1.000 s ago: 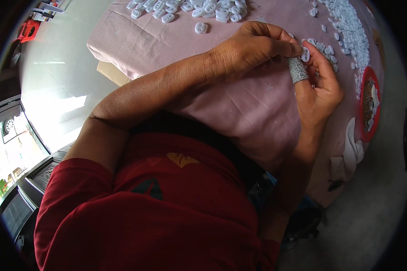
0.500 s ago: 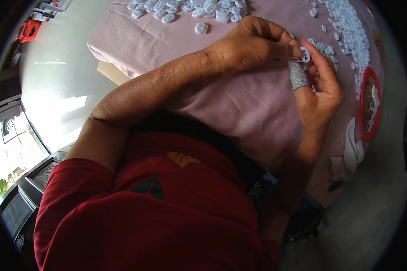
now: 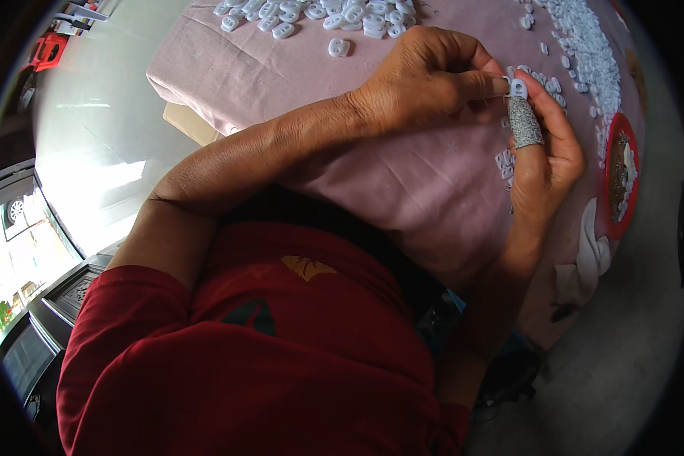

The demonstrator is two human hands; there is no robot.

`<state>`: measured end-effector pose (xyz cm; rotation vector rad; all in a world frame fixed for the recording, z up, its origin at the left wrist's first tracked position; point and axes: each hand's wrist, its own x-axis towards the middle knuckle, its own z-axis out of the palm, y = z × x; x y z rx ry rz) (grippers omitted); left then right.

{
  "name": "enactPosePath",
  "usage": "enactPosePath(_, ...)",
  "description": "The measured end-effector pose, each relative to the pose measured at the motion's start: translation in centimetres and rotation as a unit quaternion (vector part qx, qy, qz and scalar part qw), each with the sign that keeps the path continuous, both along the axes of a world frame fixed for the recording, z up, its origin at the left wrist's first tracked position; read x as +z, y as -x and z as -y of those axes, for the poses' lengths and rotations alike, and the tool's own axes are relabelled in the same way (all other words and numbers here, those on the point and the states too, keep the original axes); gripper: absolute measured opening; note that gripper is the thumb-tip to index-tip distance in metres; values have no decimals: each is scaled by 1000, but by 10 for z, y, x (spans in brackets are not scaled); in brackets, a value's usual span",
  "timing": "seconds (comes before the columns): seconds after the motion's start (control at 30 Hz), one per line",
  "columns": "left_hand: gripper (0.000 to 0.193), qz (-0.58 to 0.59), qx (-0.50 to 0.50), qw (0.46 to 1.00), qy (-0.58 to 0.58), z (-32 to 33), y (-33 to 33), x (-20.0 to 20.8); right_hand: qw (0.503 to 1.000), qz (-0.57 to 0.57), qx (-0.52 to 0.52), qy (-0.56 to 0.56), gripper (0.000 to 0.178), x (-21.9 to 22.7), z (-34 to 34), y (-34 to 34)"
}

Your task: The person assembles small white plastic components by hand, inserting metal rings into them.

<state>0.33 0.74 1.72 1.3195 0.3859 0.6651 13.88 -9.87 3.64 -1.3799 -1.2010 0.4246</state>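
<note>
White piece (image 3: 519, 95): rounded, with a hole showing; held near 1 o'clock in the view, over the pink-covered worktop (image 3: 403, 175);
Right hand (image 3: 549, 163): grip drawn together in a pinch on the white piece; the thumb wears a grey sleeve (image 3: 524, 125), the forefinger backs it on the 3 o'clock side;
Left hand (image 3: 433, 76): thumb and forefinger almost meet at the piece's 9 o'clock side; whether this grip has hold of something small I cannot tell;
Handling: probably very light, stiff and smooth, like moulded plastic; unlikely to break, more likely to slip or twist (the sleeve's texture may help);
Where to hold: best pinched low by its outer sides, I judge; that leaves the hole and upper end clear;
Loose heap (image 3: 355, 11): similar holed pieces, at 10 o'clock from the held one;
Small white bits (image 3: 594, 64): spread at 2 o'clock;
Red dish (image 3: 610, 205): near 5 o'clock, with some white bits inside.
</note>
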Motion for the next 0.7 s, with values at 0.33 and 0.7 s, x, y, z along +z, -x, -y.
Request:
enactPosePath(0.33,13,22,-28,999,7,-5,-1,-4,1000,12,28,-1,37,-4,1,-8)
enactPosePath(0.7,15,-8,-24,999,-33,-3,4,3,1000,-14,6,-10,34,-2,1,-8)
